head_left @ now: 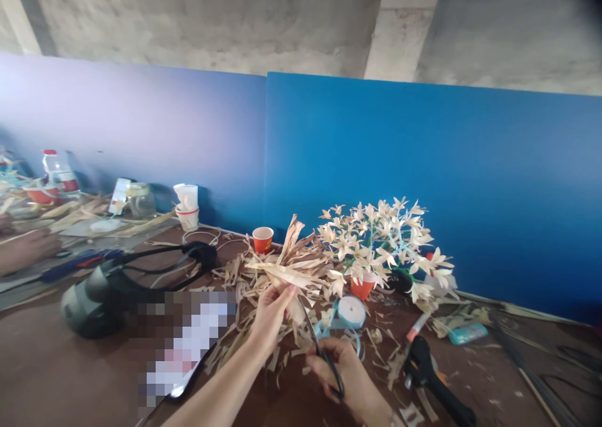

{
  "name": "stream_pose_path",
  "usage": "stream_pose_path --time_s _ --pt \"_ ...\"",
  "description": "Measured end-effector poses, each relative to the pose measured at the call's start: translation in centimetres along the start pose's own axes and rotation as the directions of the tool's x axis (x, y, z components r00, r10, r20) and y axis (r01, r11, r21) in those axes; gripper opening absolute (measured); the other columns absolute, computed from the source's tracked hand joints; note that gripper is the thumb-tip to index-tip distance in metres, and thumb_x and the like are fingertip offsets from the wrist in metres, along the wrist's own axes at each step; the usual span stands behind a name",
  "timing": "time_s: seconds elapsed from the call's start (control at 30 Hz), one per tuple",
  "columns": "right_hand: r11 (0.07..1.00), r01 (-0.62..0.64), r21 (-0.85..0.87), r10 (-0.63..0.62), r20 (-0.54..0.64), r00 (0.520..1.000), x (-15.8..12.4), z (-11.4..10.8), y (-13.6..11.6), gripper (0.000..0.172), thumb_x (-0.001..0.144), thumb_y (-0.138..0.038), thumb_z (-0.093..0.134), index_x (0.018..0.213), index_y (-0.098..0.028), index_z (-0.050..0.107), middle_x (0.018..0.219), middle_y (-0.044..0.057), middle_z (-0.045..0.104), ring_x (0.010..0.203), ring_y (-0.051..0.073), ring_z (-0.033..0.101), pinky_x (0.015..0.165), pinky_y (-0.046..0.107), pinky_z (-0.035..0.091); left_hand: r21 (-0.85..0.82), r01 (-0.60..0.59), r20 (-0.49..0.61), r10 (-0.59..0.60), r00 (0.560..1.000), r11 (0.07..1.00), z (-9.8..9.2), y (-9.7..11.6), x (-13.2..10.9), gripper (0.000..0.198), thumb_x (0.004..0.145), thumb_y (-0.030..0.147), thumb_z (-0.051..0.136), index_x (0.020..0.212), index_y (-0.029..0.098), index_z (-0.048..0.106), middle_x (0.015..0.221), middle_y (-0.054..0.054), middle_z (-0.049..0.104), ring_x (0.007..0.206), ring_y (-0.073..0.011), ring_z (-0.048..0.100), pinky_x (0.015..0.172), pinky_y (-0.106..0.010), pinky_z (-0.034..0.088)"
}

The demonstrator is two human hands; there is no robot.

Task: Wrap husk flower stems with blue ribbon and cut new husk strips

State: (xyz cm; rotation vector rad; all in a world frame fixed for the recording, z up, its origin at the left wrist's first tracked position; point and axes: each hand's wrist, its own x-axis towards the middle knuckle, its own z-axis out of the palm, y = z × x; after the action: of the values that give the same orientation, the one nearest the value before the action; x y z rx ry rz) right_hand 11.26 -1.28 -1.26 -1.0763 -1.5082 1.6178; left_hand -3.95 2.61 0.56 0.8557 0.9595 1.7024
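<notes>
My left hand (271,311) is closed on a pale dried corn husk (295,313), its fingers pinching the strip. My right hand (339,369) grips black-handled scissors (335,377) with the blades pointing up along the husk; whether they touch it is hard to tell. Just beyond my left hand lies a heap of dried husks (301,251), with trimmed scraps scattered around. A bunch of cream husk flowers (376,232) on green stems stands in a red paper cup (362,287). A roll of light blue ribbon (352,312) sits behind my right hand.
Right of my hands lies a black glue gun (437,383). To the left are a blurred-out phone (188,352) and grey-black headgear (94,298). A red cup (263,241) stands by the blue partition (423,145). Another person's hand (28,251) shows at far left.
</notes>
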Motion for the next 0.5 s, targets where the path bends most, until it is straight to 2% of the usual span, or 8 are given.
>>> stream_pose_path --time_s 0.23,0.5 --pt "0.998 -0.015 -0.068 0.016 0.013 1.0 0.12 -0.47 0.33 0.041 0.061 -0.052 0.065 0.073 -0.014 0.056 0.035 -0.011 0.033 0.028 0.002 0.026 0.028 0.015 0.02 0.07 0.024 0.049 -0.028 0.998 0.997 -0.62 0.26 0.54 0.028 0.06 0.038 0.069 0.06 0.013 0.057 0.046 0.005 0.045 0.037 -0.0036 0.033 0.038 -0.017 0.023" --pt "0.996 -0.038 -0.081 0.04 0.022 0.999 0.04 -0.36 -0.25 0.036 0.06 -0.046 0.067 0.069 -0.014 0.054 0.033 -0.011 0.037 0.026 0.003 0.029 0.027 0.015 0.018 0.113 0.056 0.067 -0.064 0.996 0.992 -0.72 0.09 0.76 0.029 0.057 0.04 0.071 0.058 0.013 0.057 0.043 0.006 0.043 0.037 -0.0043 0.031 0.038 -0.018 0.022"
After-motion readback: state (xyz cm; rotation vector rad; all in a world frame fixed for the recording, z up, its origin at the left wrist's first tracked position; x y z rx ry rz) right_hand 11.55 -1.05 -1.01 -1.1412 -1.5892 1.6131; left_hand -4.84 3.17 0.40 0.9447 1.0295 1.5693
